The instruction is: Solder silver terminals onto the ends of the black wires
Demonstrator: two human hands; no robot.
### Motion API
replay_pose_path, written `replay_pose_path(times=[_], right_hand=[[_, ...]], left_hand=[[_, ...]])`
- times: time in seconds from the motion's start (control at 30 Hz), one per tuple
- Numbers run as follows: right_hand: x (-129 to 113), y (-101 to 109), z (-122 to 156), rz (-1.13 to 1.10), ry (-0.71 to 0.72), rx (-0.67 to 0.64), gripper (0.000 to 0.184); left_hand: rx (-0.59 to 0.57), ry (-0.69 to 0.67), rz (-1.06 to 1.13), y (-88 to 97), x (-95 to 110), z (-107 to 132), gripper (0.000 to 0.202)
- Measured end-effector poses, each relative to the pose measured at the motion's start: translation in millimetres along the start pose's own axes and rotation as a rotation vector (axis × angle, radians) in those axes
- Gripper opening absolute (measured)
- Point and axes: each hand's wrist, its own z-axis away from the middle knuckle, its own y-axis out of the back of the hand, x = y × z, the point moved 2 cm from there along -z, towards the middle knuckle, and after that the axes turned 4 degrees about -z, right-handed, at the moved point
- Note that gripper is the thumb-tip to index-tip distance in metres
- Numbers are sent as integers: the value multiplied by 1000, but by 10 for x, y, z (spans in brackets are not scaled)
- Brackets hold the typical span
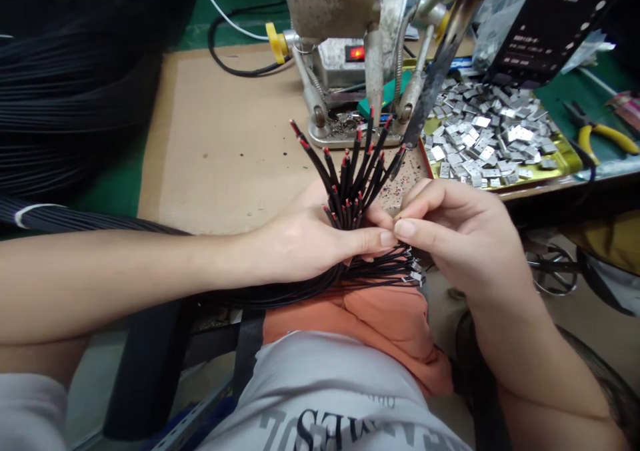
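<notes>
Head view: the left hand (310, 247) closes around the middle of a bundle of black wires (357, 197), a firm, full grip with the thumb laid across it. Gathering them at one point lets the red-tipped ends fan upward toward the machine and keeps them apart, while the other ends, with small metal terminals (413, 271), spread out to the right. The bundle sits just above the person's lap, over an orange cloth (380, 331), so the hands seem supported close to the body. The right hand (450, 241) comes in from the other side, its thumb and forefinger in a narrow pinch at the terminal ends; whether they hold one wire is too small to tell. Beyond the fanned tips stands a metal bench machine (330, 4) with a lit red display (356, 53), set on a cardboard sheet (210, 137) that seems to protect the bench. A yellow tray (555, 164) of small metal pieces (485, 131) lies to the right, within easy reach, beside yellow-handled pliers (600, 137). A large hank of black wire (60, 104) lies off to the left, bound with a white tie (30, 211).
</notes>
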Motion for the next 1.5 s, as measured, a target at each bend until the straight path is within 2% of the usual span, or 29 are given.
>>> replay_pose_path(times=[0.13,0.23,0.4,0.57,0.67,0.77,0.9,1.0,1.1,1.2,1.33,1.43,1.5], right_hand=[[-186,128,-5,192,-98,12,25],[-222,195,-8,243,-131,21,27],[-98,147,-17,91,-44,26,22],[72,31,19,-128,-21,-15,18],[104,-6,38,-136,-4,-28,17],[69,-14,47,3,73,19,16],[-13,11,67,328,194,172,16],[-43,55,66,429,195,209,16],[-24,116,35,317,87,157,17],[32,108,17,106,10,79,16],[114,-79,70,-1,134,116,17],[124,-180,96,115,250,130,16],[76,-97,50,249,322,163,17]], left_hand=[[33,38,0,-3,1,12,13],[63,40,-6,12,-9,12,8],[76,-8,14,29,-32,-5,10],[63,31,75,13,-29,14,18],[49,59,82,-4,-18,23,21],[65,64,76,-8,-10,14,20],[105,42,32,19,4,3,18],[121,17,-13,45,7,2,16],[123,-39,-42,60,9,-8,10],[108,-91,-53,61,12,-18,14],[90,-60,-3,40,5,0,21],[61,-36,41,2,4,20,25],[61,-4,60,-22,4,23,23]])
